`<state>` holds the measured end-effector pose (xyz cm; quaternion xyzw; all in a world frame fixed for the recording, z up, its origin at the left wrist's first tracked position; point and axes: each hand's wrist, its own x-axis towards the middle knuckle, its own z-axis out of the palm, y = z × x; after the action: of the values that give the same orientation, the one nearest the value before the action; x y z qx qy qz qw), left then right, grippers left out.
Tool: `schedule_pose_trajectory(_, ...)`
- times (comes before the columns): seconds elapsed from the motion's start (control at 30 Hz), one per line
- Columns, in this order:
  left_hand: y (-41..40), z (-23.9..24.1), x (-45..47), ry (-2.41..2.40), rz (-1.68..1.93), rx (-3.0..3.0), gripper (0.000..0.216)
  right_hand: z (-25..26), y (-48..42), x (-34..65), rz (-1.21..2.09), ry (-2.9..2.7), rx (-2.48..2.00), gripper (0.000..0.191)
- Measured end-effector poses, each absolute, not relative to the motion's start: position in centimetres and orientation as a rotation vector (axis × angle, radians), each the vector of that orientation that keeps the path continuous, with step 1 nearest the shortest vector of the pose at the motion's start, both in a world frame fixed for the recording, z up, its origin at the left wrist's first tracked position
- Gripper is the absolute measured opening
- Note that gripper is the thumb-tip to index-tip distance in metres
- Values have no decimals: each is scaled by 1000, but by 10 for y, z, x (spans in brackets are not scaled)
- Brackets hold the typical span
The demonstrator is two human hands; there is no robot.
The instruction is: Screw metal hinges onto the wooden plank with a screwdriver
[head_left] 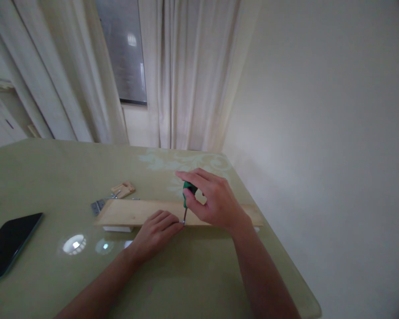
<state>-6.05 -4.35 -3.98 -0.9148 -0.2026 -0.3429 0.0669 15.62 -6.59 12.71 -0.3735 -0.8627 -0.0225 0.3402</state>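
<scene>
A long, light wooden board (129, 212) lies across the table, raised on a white block (118, 229) under its left part. My right hand (215, 199) grips the green handle of a screwdriver (189, 189), with the index finger stretched over its top. The shaft points down to the board's near edge, and its tip meets a small shiny metal piece (182, 222), too small to name surely. Resting on the board, my left hand (157, 230) is closed, its fingertips pinched at that metal piece beside the screwdriver tip.
Beyond the board's left end lie a grey metal hinge (97, 206), several loose screws (115, 195) and a small wooden piece (123, 189). A dark tablet (11, 241) rests on the green table (69, 173) at left. A wall (319, 133) runs along the table's right side.
</scene>
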Motion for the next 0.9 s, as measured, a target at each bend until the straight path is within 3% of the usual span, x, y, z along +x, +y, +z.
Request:
schedule_pose_trajectory(0.07, -43, -40, -60, -621, -1033, -2750, 13, 127, -64, 157, -85, -2223, -984, 33)
schedule_pose_trajectory(0.17, -43, -39, -60, -631, -1053, -2744, 14, 126, -62, 158, -215, -2237, -1052, 43)
schedule_pose_trajectory(0.3, -43, -40, -60, -612, -1069, -2761, 19, 127, -62, 159, -100, -2281, -1039, 55)
schedule_pose_trajectory(0.67, -43, -40, -60, -634, -1029, -2820, 20, 128, -65, 157, -68, -2247, -1026, 41)
schedule_pose_trajectory(0.9, -45, -39, -58, -652, -1046, -2818, 21, 127, -65, 156, -118, -2244, -937, 43)
